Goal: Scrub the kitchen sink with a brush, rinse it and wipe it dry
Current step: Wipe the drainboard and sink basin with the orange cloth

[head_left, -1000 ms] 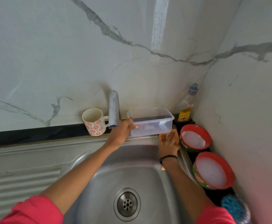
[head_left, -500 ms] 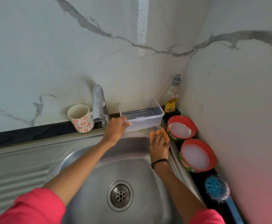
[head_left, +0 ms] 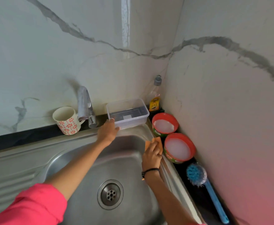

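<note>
The sink (head_left: 87, 161) is a steel basin with its drain (head_left: 110, 194) low in the middle, and every place here is given from it. The right hand (head_left: 151, 155) lies on the sink's right rim with fingers fairly flat, pressing an orange cloth (head_left: 155, 142) against the metal; it looks like the wipe-dry step along that edge. The cloth is likely soft, thin and light, so it should bunch and slip unless the palm stays spread over it; a flat press on its middle seems the best hold. The left hand (head_left: 108, 132) reaches to the sink's back rim and touches the near corner of a clear box (head_left: 127, 113); whether its fingers curl round the box edge I cannot tell. The box looks light, stiff and slippery, and probably slides easily if nudged. The brush (head_left: 203, 184) lies untouched on the dark ledge right of the sink, head towards the back; its long blue handle is the obvious place to take it. Behind the sink stand a tap (head_left: 85, 106) and a mug (head_left: 67, 120); 2 red tubs (head_left: 173, 137) sit on the ledge to its right.
</note>
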Motion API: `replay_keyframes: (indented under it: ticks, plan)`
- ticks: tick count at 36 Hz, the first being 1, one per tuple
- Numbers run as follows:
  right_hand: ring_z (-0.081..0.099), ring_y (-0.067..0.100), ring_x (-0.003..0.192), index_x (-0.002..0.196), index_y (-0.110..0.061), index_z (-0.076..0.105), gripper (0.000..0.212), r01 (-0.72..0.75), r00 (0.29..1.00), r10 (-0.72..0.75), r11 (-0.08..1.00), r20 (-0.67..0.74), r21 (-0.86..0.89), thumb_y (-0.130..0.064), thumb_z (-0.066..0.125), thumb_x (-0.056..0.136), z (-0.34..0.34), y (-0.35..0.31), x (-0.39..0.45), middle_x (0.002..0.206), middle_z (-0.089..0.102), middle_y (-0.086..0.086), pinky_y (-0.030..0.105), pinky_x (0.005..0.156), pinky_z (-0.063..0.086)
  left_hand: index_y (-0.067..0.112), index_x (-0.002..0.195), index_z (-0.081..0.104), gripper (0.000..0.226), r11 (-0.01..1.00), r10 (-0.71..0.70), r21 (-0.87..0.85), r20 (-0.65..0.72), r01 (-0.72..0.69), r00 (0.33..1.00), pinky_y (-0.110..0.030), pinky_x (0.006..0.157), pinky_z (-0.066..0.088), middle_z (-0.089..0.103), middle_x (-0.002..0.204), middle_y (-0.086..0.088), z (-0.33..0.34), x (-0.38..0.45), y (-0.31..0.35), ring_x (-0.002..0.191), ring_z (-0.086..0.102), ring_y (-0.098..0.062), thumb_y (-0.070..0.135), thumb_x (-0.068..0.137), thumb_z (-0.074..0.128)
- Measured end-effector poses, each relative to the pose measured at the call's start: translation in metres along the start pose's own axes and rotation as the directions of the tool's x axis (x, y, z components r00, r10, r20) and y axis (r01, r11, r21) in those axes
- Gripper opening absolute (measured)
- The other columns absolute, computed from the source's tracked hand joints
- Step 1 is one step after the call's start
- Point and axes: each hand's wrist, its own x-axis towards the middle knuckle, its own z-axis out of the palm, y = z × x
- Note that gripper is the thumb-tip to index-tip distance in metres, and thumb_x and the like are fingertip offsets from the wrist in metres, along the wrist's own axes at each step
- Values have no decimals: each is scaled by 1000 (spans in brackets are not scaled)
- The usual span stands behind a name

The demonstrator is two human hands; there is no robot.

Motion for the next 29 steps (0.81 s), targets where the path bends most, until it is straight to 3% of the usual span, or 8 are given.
replay_keyframes:
  ticks: [3,6,11,14,16,19,24,29]
  plan:
    - [63,28,65,97,7,71,48,-11,1000,10,999,8,30,-3,30,74,-2,6,-7,109,42,20,25,40,46,28,149,-8,91,990,-53,-127,15,54,998,-47,95,41,6,154,-24,9,-23,12,128,42,-40,25,89,61]
    - [66,30,72,101,6,70,40,-2,1000,1,998,24,58,-8,55,67,-5,11,-16,111,43,20,26,39,47,26,146,-19,107,962,-27,-272,22,32,999,-43,107,31,-4,155,-22,22,-56,22,140,24,-34,23,84,68]
    - [68,33,74,98,4,72,60,22,998,-25,998,50,66,-13,85,43,-5,22,-34,103,67,19,28,38,47,7,148,-9,97,958,111,-285,289,-25,951,-28,116,10,-4,157,-12,46,-115,25,145,1,-23,23,87,65]
    - [67,35,74,91,1,74,55,17,1000,-17,999,-4,47,-12,85,39,-10,28,-45,111,53,20,30,37,48,10,150,3,87,973,159,-225,492,-51,856,-23,110,19,9,158,-7,46,-146,22,139,27,-17,25,88,63]
    - [67,36,75,89,0,74,53,18,1000,-17,999,-20,51,-11,85,38,-7,33,-56,112,43,19,32,37,49,13,150,10,82,982,145,-181,589,-46,795,-25,105,30,18,156,-5,43,-164,17,120,49,-13,27,88,62]
    - [66,35,71,89,-1,75,54,4,1000,-2,997,-18,75,-13,87,37,-3,40,-67,111,41,17,32,37,48,12,148,22,75,986,153,-156,674,-63,723,-22,101,33,33,150,-8,41,-185,12,131,42,-17,30,88,62]
    - [61,32,62,90,1,74,53,-43,998,47,994,-34,105,-11,87,40,-10,49,-86,109,40,18,29,36,47,14,142,36,64,989,129,-146,784,-21,608,-29,102,40,45,141,-8,43,-212,7,125,49,-22,27,87,65]
    - [58,29,57,84,-1,76,50,-67,998,64,989,23,135,-13,87,37,-14,56,-100,105,41,19,24,34,43,15,143,35,67,991,128,-123,808,-48,574,-27,103,38,43,143,-10,47,-235,6,127,46,-21,27,85,67]
